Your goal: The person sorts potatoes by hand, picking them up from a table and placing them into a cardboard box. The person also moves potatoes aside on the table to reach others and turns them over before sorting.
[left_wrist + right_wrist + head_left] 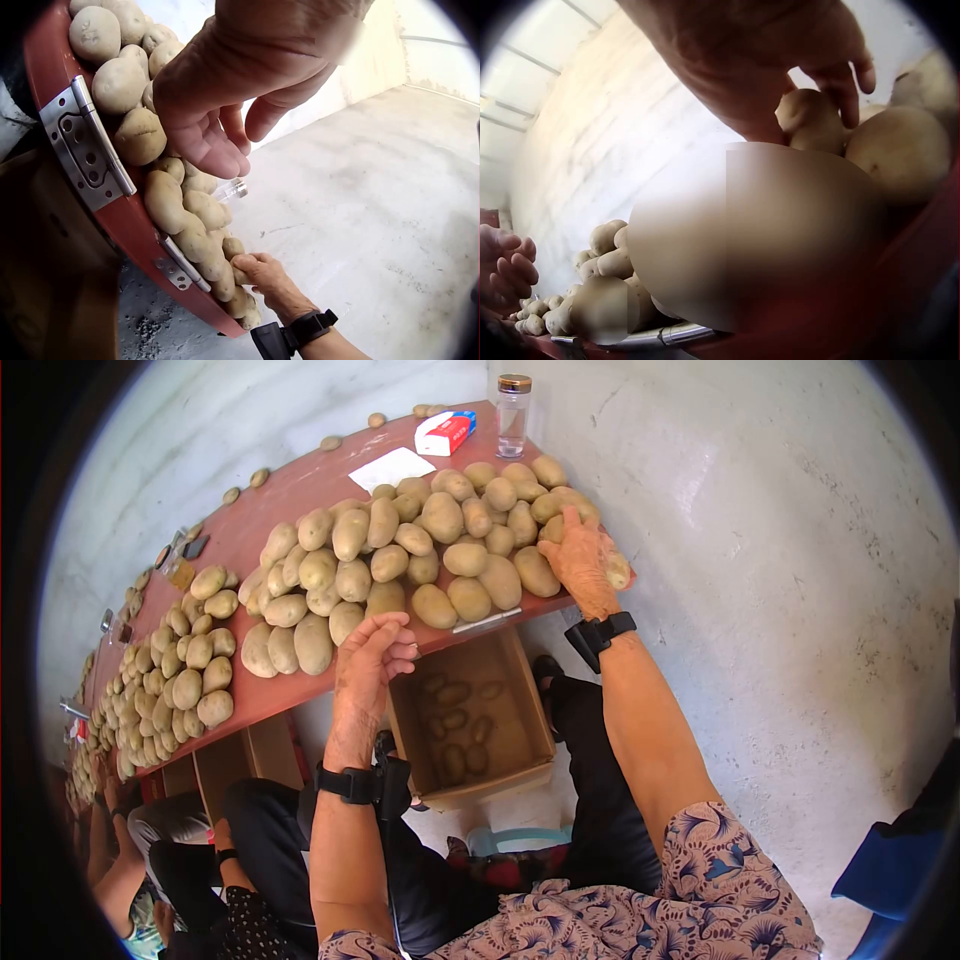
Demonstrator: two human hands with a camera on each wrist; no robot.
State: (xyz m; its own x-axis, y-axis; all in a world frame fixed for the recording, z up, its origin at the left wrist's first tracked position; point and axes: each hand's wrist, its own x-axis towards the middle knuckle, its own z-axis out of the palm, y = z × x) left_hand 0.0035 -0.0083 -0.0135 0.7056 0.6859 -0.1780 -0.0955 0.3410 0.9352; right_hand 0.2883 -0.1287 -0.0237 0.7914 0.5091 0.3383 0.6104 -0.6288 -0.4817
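tan oval potatoes [440, 550] heaped on red table [270, 500] edge, right-end ones under fingers.

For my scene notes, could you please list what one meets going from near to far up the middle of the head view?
Cardboard box → left hand → pile of potatoes → white paper → red and white box → clear jar.

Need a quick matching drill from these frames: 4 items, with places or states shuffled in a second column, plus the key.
Items:
1. clear glass jar with gold lid
2. brown cardboard box
3. right hand
4. left hand

Places or states:
A. under the red table's near edge, potatoes inside
B. hovers at the table's near edge, holds nothing
C. upright at the table's far corner
D. rests on the potato pile

Pairs: 1-C, 2-A, 3-D, 4-B
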